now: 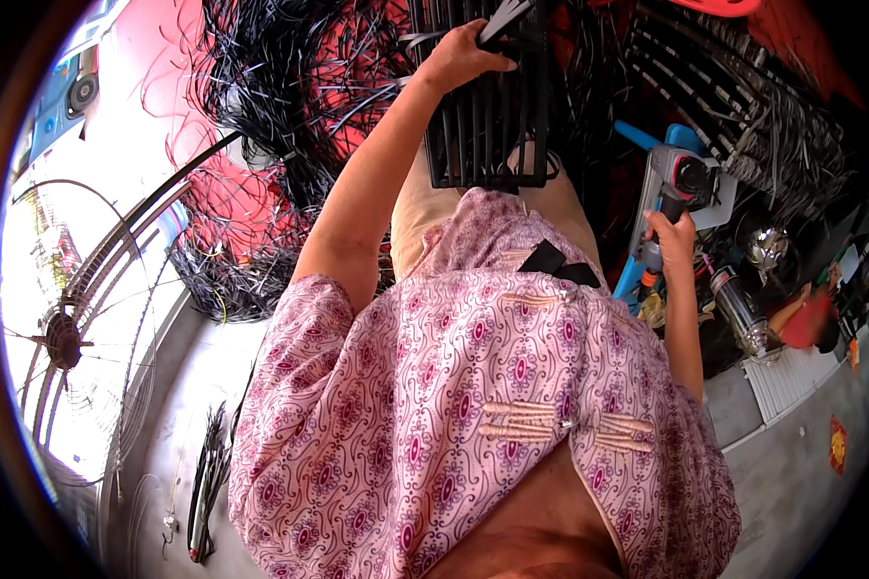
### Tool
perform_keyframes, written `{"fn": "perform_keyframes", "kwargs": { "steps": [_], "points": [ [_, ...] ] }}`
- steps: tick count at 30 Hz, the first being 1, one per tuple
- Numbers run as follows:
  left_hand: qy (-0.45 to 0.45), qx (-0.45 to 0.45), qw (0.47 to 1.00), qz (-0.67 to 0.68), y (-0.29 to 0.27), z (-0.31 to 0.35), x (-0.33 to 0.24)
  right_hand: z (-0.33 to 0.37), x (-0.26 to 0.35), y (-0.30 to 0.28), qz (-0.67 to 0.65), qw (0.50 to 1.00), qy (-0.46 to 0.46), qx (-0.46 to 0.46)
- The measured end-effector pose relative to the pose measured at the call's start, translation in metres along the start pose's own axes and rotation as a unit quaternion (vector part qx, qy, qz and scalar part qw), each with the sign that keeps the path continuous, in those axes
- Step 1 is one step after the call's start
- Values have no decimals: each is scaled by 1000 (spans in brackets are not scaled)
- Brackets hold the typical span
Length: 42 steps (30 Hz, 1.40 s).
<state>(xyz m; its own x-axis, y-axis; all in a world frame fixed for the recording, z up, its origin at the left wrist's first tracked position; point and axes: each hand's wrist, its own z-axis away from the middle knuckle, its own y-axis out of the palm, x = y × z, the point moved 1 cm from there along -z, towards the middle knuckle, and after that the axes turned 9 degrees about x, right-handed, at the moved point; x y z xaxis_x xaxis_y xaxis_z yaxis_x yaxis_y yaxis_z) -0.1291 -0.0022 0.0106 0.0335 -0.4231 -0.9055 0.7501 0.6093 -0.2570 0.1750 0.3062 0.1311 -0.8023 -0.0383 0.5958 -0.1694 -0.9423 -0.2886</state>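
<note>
A black slatted frame (492,135) woven of flat plastic strips stands upright over my lap. My left hand (459,60) is at its upper part, fingers closed and thumb out to the right. A small bunch of pale grey flat strips (505,17) sticks out from that hand. Off to the right, my right hand (674,241) is wrapped round the black grip of a grey and blue handheld power tool (690,176). The tool is held well apart from the frame. Its lower end lies partly behind my hand.
Loose black strips (270,87) lie heaped at the left on a red surface. A bundle of dark strips (743,96) is at the upper right. A large fan (63,338) stands far left. A metal flask (739,304) and another person (809,323) are at the right.
</note>
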Motion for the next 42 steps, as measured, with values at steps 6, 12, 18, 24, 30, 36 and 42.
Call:
{"fn": "perform_keyframes", "kwargs": {
  "steps": [6,12,18,24,30,36,42],
  "points": [
    [29,-85,993,-81,7,5,-4,4,-2,8,-30,1000,-6,6],
    [-4,-98,995,-33,9,8,-14,12,-1,12,-42,999,-5,-8],
    [-73,-27,992,96,2,6,-21,16,-10,11,-32,999,-7,-24],
    [-54,-42,974,216,0,7,-10,28,-15,12,-39,999,-14,-30],
    [45,-200,915,347,-20,33,-2,39,-16,9,-37,998,-31,-35],
    [-74,-305,862,399,-94,146,-2,30,-34,-6,-26,997,-46,-56],
    [-67,-411,896,-153,-221,315,-51,12,-45,-14,-2,999,-31,-45]
  ]
}}
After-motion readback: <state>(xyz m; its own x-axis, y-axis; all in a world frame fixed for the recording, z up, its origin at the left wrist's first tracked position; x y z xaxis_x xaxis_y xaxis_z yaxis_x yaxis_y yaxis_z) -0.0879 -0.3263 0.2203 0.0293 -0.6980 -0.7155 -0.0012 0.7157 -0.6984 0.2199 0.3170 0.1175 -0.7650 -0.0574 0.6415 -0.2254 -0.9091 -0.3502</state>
